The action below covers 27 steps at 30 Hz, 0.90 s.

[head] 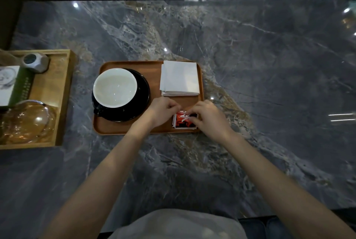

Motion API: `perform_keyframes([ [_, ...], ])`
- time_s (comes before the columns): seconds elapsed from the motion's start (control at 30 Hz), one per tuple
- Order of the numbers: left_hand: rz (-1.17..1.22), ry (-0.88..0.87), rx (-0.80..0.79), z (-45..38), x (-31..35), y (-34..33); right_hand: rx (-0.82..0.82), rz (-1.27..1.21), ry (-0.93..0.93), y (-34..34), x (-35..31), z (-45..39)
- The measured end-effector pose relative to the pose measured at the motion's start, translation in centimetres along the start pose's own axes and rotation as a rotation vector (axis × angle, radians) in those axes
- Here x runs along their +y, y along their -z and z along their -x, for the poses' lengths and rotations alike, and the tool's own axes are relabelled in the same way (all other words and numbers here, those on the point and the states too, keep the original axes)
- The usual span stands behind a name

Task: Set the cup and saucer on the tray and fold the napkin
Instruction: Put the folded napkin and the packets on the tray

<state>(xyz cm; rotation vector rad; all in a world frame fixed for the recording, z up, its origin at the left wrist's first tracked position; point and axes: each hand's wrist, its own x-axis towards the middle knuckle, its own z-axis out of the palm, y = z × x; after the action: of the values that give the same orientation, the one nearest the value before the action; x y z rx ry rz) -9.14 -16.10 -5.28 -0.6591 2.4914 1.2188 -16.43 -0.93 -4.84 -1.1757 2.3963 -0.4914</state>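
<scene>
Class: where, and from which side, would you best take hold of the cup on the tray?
Probably by the cup's handle, which points toward the person at the near left. Come from that near side, over the saucer.

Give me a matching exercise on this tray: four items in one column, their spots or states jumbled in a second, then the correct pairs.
Items
1. cup
2. saucer
3. white napkin
4. red and white packet

Places or states
A. folded, at the far right of the tray
B. black, directly under the cup
C. white inside and empty, on the left of the tray
D. at the near right of the tray, under the fingertips of the left hand and right hand

Pairs: 1-C, 2-B, 3-A, 4-D
</scene>
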Motion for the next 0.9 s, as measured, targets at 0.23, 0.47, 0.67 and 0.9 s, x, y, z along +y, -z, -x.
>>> perform_keyframes([
  [0.23, -0.060, 0.004, 0.035, 0.6, 0.0, -0.4, 0.022, -0.009, -0.017, -0.4, 0.1, -0.5],
  [0.47, -0.171, -0.061, 0.036, 1.0, -0.7, -0.9, -0.009, 0.011, -0.050, -1.0, 0.3, -0.9],
  [0.67, -0.197, -0.104, 0.097, 1.2, -0.7, -1.3, 0.010, 0.045, -0.024, -1.0, 0.2, -0.7],
  [0.9, -0.183, -0.070, 0.124, 1.5, 0.0, -0.1, 0.051, 0.009, -0.066, 0.6, 0.0, -0.7],
])
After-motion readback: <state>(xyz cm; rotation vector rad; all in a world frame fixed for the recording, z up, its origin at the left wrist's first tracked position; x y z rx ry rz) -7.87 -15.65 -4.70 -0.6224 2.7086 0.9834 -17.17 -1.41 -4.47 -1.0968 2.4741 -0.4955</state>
